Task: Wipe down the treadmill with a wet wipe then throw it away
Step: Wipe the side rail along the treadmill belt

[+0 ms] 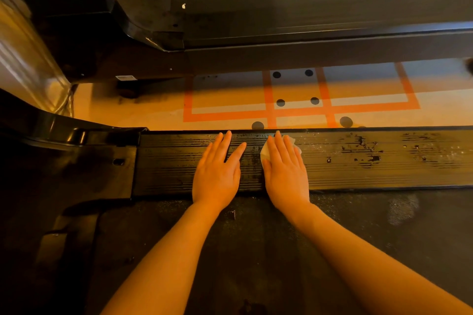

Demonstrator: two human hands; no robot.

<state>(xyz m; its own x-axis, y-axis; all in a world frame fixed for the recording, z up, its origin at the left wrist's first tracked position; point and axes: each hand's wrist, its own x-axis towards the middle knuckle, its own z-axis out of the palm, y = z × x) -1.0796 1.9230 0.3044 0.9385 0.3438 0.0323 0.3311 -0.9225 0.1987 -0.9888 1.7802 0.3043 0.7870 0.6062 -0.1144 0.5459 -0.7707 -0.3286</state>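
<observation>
The treadmill's black ribbed side rail (358,161) runs across the middle of the head view, with the dark belt (256,250) below it. My right hand (285,171) lies flat with straight fingers on a white wet wipe (265,152), pressing it onto the rail. The wipe shows only at the hand's left edge and beyond the fingertips. My left hand (217,174) rests flat on the rail just to the left, fingers straight, holding nothing. Wet streaks and spots (363,148) shine on the rail to the right of my hands.
Beyond the rail is a pale floor with orange tape lines (268,112) and black dots. A second treadmill (281,7) stands across the gap. The black motor cover (64,161) of my treadmill is at the left.
</observation>
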